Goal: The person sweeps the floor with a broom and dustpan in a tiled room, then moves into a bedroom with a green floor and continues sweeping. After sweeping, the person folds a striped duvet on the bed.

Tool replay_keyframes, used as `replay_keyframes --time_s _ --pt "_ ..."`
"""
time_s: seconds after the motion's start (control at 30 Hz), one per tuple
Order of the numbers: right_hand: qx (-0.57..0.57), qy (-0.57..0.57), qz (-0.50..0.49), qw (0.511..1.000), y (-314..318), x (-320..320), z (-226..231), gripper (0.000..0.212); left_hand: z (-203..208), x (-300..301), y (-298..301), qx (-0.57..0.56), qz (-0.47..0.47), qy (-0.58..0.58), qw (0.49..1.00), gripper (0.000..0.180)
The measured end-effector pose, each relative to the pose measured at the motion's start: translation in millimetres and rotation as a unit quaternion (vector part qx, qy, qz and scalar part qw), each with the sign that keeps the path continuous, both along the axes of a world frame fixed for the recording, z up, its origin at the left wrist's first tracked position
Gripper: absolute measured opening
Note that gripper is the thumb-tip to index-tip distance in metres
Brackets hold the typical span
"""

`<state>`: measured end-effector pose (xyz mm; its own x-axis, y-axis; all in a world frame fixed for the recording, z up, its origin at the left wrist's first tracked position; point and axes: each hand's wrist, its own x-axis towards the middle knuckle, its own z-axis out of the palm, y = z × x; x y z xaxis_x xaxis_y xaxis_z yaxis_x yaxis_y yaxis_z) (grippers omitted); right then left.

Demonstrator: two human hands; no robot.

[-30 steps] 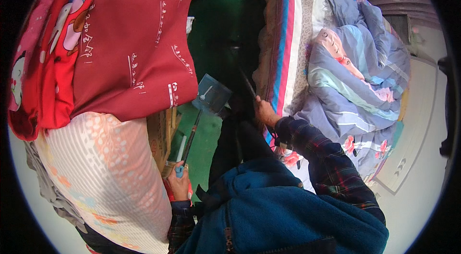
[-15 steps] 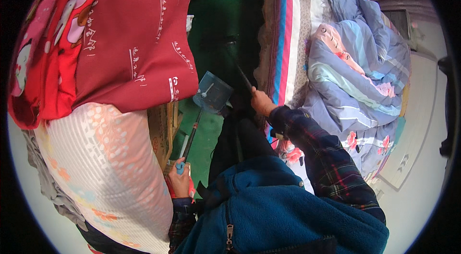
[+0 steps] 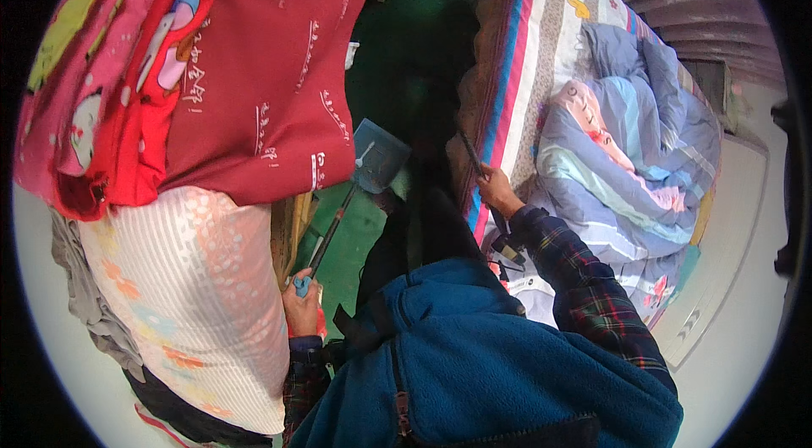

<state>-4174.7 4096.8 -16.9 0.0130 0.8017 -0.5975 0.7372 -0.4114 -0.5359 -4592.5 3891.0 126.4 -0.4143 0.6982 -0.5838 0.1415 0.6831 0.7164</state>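
Note:
My left hand is closed round the light-blue grip end of a long-handled dustpan. Its translucent bluish pan rests low over the green floor, just ahead of my feet, with a small pale object on it. On the right, my right hand grips a long dark handle, seemingly a broom's. The handle slants up and left beside the bed's edge. Its far end is lost in the dark floor area.
At left, a dark red cloth covers a raised surface, with a striped, flowered pillow nearer me. The bed at right carries a rumpled grey-blue quilt. A narrow strip of green floor runs between them.
My right hand has moved right and slightly nearer, bringing the dark handle against the bed's edge. My left hand has shifted a little left, still holding the dustpan. The view has shifted slightly.

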Motion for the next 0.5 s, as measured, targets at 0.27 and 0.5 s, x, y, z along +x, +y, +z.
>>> replay_keyframes --time_s 0.27,0.5 --pt "-0.132 0.053 -0.077 0.987 58 16 11 0.010 15 14 30 -0.034 0.043 -0.003 0.998 0.022" --pt "-0.167 0.134 -0.197 0.957 59 9 20 0.030 -15 -10 33 -0.027 0.046 -0.042 0.998 0.024"
